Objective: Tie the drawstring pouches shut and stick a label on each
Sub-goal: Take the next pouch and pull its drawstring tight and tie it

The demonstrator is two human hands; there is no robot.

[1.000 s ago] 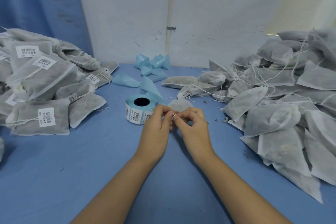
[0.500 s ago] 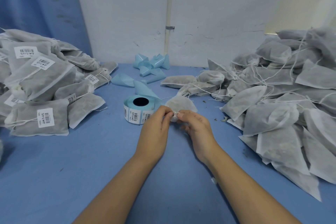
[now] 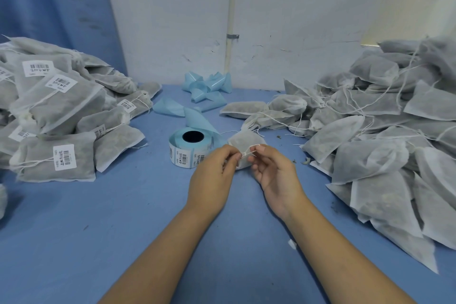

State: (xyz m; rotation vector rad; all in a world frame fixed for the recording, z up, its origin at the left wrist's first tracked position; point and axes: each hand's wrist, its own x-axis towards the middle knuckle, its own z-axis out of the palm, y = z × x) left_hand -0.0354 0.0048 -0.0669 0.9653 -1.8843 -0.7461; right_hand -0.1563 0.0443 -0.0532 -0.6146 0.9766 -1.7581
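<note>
now | left grip, right grip pinch one drawstring | one pouch | one label roll

- one head-worn cam, looking forward and down across the tabletop to its far edge
- pretty close, left hand and right hand sit mid-frame

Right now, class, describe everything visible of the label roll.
The label roll lies flat on the blue table, its dark hollow core facing up. Pale blue backing paper is wound round it, with white barcoded labels on the outer turn. A loose blue strip trails away behind it. The left hand is close beside it; contact is unclear.
</note>
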